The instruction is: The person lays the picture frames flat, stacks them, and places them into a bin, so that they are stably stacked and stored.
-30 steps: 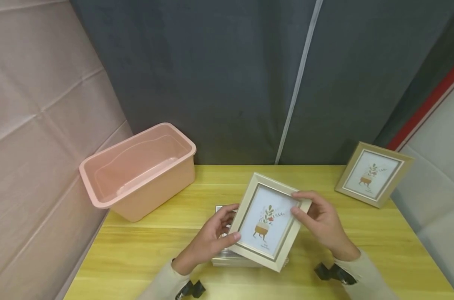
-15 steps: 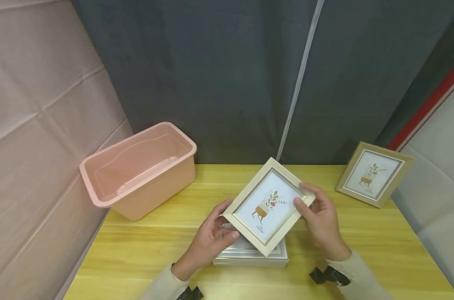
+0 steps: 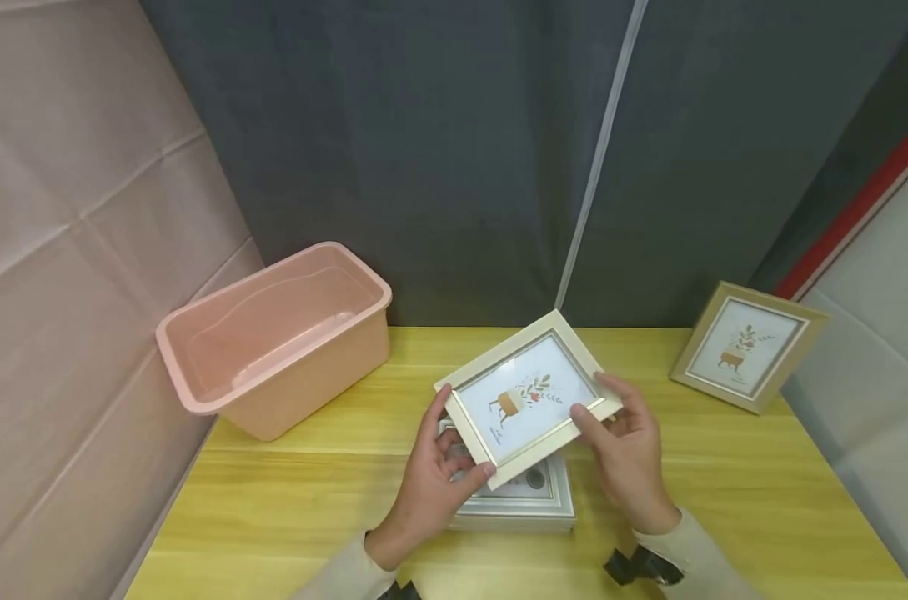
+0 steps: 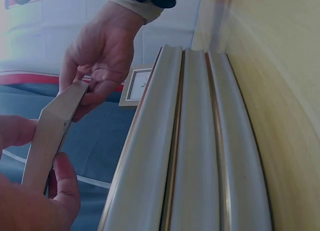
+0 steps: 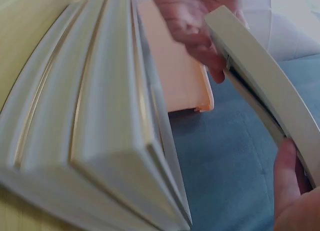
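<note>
While both pale sleeves point(image 3: 709, 562) come in from the near edge, each wrist carries a black device point(image 3: 644, 567). Left hand point(image 3: 427, 487) has the cream frame point(image 3: 529, 396) by its left end: fingers point(image 3: 430, 412) partly curled, thumb on the near corner of the border, index at the left corner. Right hand point(image 3: 634, 462) pinches the right end, thumb on the front border, other fingers bent at the edge. Both grips are narrowed to the frame's thickness. Cream frame is in the air, tilted, print facing up at the head camera, printed leaves pointing right. It's above the silver stack point(image 3: 524, 507) and partly covers it; wrist views show a gap between the two. Stack lies flat on the desk point(image 3: 288, 517), at least three frames deep going by the edges. Further back left, pink bin point(image 3: 318, 379) sits on the desk, angled, near the pale cloth wall point(image 3: 86, 250). Back right, tan frame point(image 3: 749, 347) stands tilted, similar potted-plant print, well apart from the stack. Behind it all: dark curtain point(image 3: 408, 158) with one light strip point(image 3: 602, 154); red band point(image 3: 862, 204) at far right.
</note>
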`<state>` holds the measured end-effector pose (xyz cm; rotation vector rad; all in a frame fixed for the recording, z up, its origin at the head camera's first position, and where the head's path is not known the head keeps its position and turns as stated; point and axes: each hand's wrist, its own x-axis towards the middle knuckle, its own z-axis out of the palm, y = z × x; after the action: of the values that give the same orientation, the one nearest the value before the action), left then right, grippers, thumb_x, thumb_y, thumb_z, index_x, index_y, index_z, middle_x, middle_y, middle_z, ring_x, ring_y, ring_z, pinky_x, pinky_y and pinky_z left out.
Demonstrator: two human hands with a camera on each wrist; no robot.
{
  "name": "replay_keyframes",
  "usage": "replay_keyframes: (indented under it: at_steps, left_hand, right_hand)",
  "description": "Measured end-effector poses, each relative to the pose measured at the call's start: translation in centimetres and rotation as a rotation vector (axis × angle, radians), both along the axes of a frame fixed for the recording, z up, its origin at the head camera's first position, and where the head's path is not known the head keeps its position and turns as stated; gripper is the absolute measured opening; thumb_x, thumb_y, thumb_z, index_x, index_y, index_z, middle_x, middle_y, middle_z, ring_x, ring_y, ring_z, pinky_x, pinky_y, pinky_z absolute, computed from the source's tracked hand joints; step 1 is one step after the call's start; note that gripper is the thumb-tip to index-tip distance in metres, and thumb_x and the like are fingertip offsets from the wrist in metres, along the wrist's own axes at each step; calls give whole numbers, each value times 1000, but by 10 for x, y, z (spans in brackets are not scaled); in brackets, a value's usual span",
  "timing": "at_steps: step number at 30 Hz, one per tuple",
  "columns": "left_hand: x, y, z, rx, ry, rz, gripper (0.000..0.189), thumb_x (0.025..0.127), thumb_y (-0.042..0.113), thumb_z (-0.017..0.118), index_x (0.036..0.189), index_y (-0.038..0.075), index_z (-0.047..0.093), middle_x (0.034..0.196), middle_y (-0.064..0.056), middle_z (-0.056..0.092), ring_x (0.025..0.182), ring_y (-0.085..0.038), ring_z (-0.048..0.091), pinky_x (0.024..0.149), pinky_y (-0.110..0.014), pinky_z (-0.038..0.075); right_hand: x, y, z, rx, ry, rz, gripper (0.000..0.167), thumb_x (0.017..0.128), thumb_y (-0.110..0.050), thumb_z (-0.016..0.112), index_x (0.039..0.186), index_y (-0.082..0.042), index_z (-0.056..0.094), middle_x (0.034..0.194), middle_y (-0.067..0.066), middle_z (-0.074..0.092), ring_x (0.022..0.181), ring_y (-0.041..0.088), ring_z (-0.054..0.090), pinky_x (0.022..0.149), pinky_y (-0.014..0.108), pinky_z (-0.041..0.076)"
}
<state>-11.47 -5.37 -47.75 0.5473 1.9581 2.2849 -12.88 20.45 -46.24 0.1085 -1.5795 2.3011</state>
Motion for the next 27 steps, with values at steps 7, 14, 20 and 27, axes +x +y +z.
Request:
replay_keyframes:
  at_steps: [7, 14, 20, 27]
  left_hand:
    - [-2, -15, 0, -2, 15, -52, 107, 91, -8, 74, 171, 26, 11, 159, -17, 32, 112, -19, 65, 86, -24, 62]
    - [-4, -37, -3, -94, 54, -45, 96, 94, -9, 68, 170, 22, 18, 159, -22, 36, 115, -18, 62, 86, -21, 61]
    - [-3, -46, -6, -211, 30, -9, 90, 96, -5, 67, 169, 22, 23, 165, -18, 35, 118, -23, 59, 86, -22, 61]
    - [-4, -50, -7, -282, -36, 101, 81, 96, -7, 66, 165, 23, 38, 163, -11, 45, 126, -28, 57, 95, -24, 60]
  right_hand:
    - [5, 7, -3, 185, 14, 13, 65, 83, 29, 66, 144, 11, 50, 137, 7, 58, 107, 11, 71, 80, 29, 65]
    - [8, 19, -18, 347, 76, 164, 63, 89, 23, 65, 148, 10, 47, 137, 5, 58, 93, 16, 77, 67, 37, 66]
    - [9, 23, -28, 381, 96, 263, 63, 94, 19, 63, 153, 7, 44, 127, 8, 56, 87, 18, 77, 59, 41, 65]
    - [12, 23, -36, 566, 99, 209, 53, 97, 12, 64, 148, 2, 53, 113, 15, 60, 77, 7, 67, 52, 25, 56]
